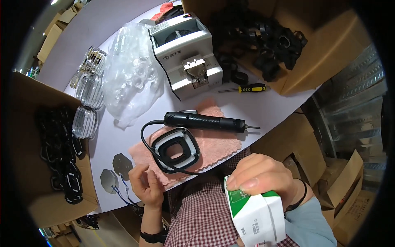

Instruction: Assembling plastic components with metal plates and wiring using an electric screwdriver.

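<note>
1. Holding the white-and-green box (257, 224) by its upper end with the right hand (267, 175), fingers bent snugly down over the edge; can't tell about any grip on the hidden underside.
2. Pointing its long axis away from those right fingers, down the view, leaning a touch rightward.
3. Over to the left hand (149, 187): half curled, thumb apart, with nothing seen in its grasp.
4. Well right of those left fingers, and lower, for the box; right hand clearly nearer, indeed touching.
5. Just right of the left fingertips: black square frame (175, 150) on the pink cloth (222, 140).
6. Up and left from the right fingers: black electric screwdriver (205, 122), tip aimed rightward.
</note>
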### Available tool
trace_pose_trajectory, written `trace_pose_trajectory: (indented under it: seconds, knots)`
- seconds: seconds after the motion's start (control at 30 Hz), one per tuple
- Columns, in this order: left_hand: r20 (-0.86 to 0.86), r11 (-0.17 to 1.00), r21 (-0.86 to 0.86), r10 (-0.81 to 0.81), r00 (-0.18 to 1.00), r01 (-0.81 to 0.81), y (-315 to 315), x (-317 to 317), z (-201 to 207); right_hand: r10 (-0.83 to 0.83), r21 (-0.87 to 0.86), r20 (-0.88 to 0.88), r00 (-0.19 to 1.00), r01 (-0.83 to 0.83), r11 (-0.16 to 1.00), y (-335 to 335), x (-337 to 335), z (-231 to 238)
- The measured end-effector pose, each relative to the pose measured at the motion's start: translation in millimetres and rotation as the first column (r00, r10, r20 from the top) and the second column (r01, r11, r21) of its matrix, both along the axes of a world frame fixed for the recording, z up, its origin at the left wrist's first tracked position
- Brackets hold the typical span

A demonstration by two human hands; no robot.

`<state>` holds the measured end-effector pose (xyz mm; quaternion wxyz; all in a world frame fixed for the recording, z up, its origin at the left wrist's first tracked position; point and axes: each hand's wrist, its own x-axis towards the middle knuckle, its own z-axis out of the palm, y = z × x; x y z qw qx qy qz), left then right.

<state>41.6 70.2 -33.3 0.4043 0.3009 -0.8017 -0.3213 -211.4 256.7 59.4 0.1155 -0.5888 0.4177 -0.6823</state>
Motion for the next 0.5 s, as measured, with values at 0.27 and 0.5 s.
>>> trace_pose_trajectory:
  seconds: [0.27, 0.5]
  knots:
    - [-0.017, 0.996, 0.012, 0.09, 0.996, -0.09, 3, 0, -1, 0.105, 0.054, -0.027, 0.994, -0.103, 0.993, -14, -6, 34]
    - [-0.025, 0.988, 0.078, 0.136, 0.99, -0.133, 6, 1, -5, 0.261, -0.101, 0.063, 0.963, -0.254, 0.962, -38, -7, 54]
